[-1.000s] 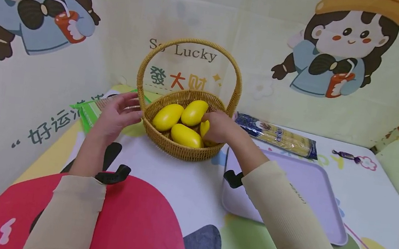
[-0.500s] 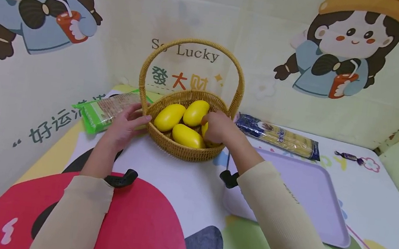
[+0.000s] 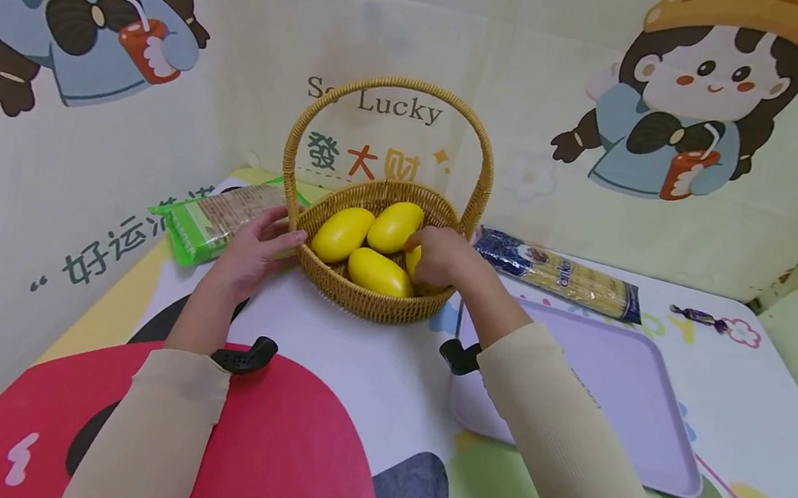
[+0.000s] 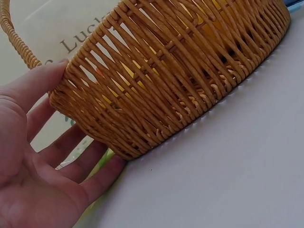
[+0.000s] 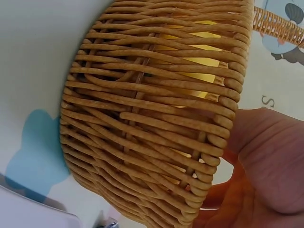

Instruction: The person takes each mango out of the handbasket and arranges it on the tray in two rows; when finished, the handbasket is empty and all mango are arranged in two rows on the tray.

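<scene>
A wicker basket (image 3: 370, 306) with a tall arched handle stands on the table, several yellow mangoes (image 3: 379, 272) lying in it. My left hand (image 3: 252, 256) is at its left side by the handle's foot. In the left wrist view the thumb rests on the rim and the other fingers (image 4: 102, 178) lie against the outer wall. My right hand (image 3: 443, 257) reaches over the right rim and grips the rightmost mango (image 3: 412, 263), which it partly covers. The right wrist view shows this hand (image 5: 270, 156) behind the woven wall, its fingertips hidden inside.
A lilac tray (image 3: 622, 396) lies at the right, under my right forearm. Behind it are a pack of noodles (image 3: 558, 274) and a small wrapped candy (image 3: 696, 316). A green-edged bag (image 3: 217, 217) lies left of the basket. Printed cloth backs the table.
My left hand has moved right and onto the basket's left rim, after being just beside it. My right hand has stayed at the rightmost mango in the basket.
</scene>
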Demonstrator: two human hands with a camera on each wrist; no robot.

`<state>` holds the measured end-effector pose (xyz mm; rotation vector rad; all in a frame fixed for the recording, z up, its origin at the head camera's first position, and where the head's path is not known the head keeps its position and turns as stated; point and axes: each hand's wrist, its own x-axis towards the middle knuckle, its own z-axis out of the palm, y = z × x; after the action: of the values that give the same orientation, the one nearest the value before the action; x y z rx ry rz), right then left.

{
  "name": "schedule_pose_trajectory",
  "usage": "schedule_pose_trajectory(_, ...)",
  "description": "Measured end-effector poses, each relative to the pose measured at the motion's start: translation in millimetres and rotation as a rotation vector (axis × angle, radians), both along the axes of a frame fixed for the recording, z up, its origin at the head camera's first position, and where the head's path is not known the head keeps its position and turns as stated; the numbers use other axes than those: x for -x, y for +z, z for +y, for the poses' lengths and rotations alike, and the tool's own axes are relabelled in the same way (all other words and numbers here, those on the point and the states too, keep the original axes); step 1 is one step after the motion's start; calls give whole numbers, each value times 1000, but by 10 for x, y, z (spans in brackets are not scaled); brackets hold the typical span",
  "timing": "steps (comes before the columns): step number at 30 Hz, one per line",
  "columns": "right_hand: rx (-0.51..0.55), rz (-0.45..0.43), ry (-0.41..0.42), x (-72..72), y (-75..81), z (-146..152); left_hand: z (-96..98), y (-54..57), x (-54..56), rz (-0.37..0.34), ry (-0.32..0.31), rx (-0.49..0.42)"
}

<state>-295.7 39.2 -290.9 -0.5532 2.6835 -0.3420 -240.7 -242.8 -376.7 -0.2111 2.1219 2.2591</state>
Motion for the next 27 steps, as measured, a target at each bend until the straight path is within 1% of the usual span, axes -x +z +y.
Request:
schedule_pose_trajectory(6, 7, -25, 39, -11, -7, 2, -8, -2, -17, 2, 0, -9)
schedule_pose_trajectory(12, -3, -25, 81, -24, 1, -6, 7, 6, -27, 3, 8, -16)
schedule_pose_trajectory(16, 15, -35, 68, -27, 17, 27, 21, 3, -31, -5, 9, -4)
schedule_pose_trajectory(21, 35, -17, 37, -32, 100, 61, 32, 7, -24, -10, 3, 15)
schedule_pose_trajectory(23, 35, -3, 37, -37, 135, 58, 24, 7, -21, -9, 5, 16)
schedule_pose_trajectory(27, 43, 25, 64, -56, 187, 48, 9, 7, -24, -8, 8, 4)
